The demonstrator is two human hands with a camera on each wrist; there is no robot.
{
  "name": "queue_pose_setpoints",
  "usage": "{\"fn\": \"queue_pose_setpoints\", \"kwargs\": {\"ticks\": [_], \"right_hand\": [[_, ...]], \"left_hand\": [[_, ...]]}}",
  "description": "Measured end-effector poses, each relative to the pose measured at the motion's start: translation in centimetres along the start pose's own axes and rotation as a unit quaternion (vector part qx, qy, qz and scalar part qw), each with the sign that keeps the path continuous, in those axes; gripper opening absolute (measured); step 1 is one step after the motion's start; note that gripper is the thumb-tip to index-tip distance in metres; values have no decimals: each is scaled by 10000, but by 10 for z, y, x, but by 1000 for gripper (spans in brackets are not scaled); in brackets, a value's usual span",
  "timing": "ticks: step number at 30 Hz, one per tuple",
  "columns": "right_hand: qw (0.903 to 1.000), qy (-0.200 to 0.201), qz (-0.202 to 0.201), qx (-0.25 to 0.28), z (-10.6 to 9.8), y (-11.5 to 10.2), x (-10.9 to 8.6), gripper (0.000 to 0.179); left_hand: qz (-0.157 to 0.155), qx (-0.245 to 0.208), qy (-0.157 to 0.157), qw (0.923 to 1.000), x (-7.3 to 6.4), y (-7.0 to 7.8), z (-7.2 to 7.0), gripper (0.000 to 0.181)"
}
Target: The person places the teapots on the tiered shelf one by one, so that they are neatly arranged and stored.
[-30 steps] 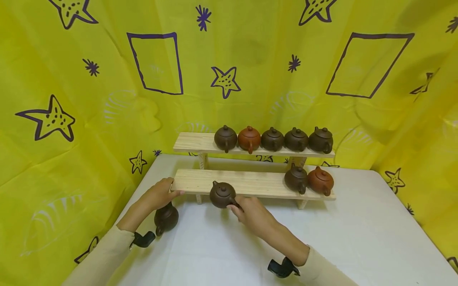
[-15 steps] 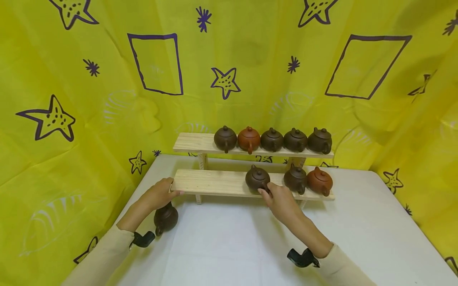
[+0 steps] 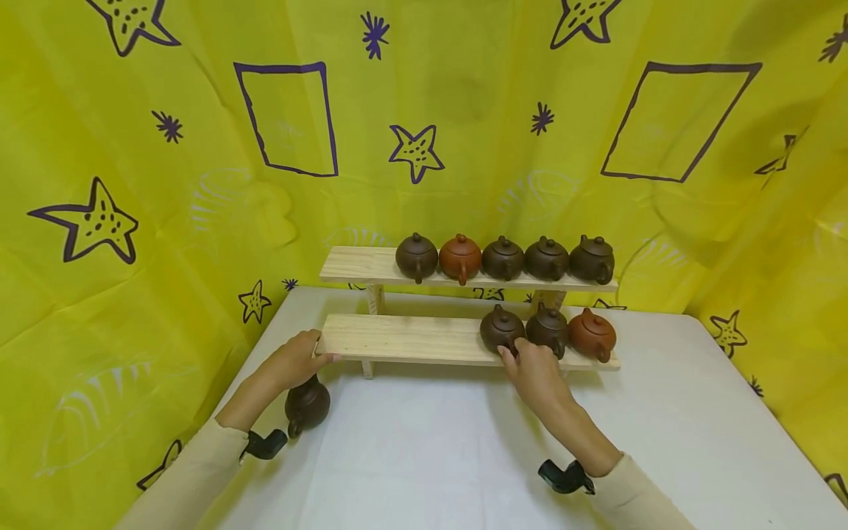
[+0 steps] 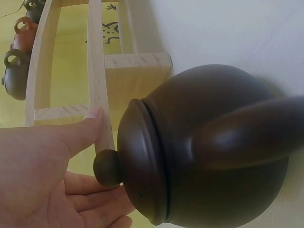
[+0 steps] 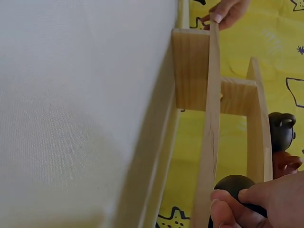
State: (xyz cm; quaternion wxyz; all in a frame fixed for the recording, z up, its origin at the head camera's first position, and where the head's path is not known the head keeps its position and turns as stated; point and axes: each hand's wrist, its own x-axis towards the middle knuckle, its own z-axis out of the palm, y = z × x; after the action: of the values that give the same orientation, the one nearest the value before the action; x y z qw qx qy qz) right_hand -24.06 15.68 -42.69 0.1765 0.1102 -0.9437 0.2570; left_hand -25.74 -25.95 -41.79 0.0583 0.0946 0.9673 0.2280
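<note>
My right hand [image 3: 539, 375] pinches the handle of a dark brown teapot [image 3: 501, 327], which stands on the lower board of a two-tier wooden shelf [image 3: 397, 338]. Right beside it are another dark brown teapot [image 3: 546, 329] and a reddish one [image 3: 591, 335]. My left hand [image 3: 288, 364] grips the left end of the lower board; in the left wrist view the thumb lies against the board and the fingers [image 4: 99, 204] curl behind. Below that hand, one more dark teapot [image 3: 309, 405] stands on the white table, its lid and spout partly hidden in the head view.
Along the upper board stand several teapots, dark brown ones and a reddish one [image 3: 460, 256], toward its right side. Bare wood [image 3: 358, 261] shows at the upper board's left. A yellow patterned curtain [image 3: 424, 88] encloses the white table [image 3: 411, 456] at the back and sides.
My right hand has carried the dark teapot from in front of the lower board up onto it, then rightward beside the other dark one. The left hand stays at the board's end.
</note>
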Motion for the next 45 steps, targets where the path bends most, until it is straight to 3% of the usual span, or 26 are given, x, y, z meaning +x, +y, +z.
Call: {"fn": "queue_pose_setpoints", "kwargs": {"ticks": [6,18,20,22,26,29,35,39,45], "right_hand": [[10000,74,6,-55,2,4,0,37],[9996,-163,208,-52,-2,4,5,41],[9986,-410,331,5,-5,5,5,48],[9940,-954,529,94,-8,6,4,55],[9720,-2223,759,37,-10,7,1,62],[9613,-2694,580,38,1,1,-3,62],[9592,-2793,167,402,38,-38,-19,59],[9594,-2755,-315,525,64,-77,-33,53],[9495,-2946,-1003,390,108,-138,-52,51]], "left_hand": [[-25,10,-15,10000,-1,0,0,63],[-45,42,4,10000,0,-2,-1,63],[-62,54,-10,10000,0,-2,-1,64],[-70,66,-15,10000,0,-1,-1,63],[-60,53,-36,10000,0,0,0,65],[-56,37,-39,10000,-1,0,0,66],[-74,63,-44,9999,0,0,0,66],[-93,61,-41,9999,0,-1,1,65],[26,112,70,9999,-2,1,-1,57]]}}
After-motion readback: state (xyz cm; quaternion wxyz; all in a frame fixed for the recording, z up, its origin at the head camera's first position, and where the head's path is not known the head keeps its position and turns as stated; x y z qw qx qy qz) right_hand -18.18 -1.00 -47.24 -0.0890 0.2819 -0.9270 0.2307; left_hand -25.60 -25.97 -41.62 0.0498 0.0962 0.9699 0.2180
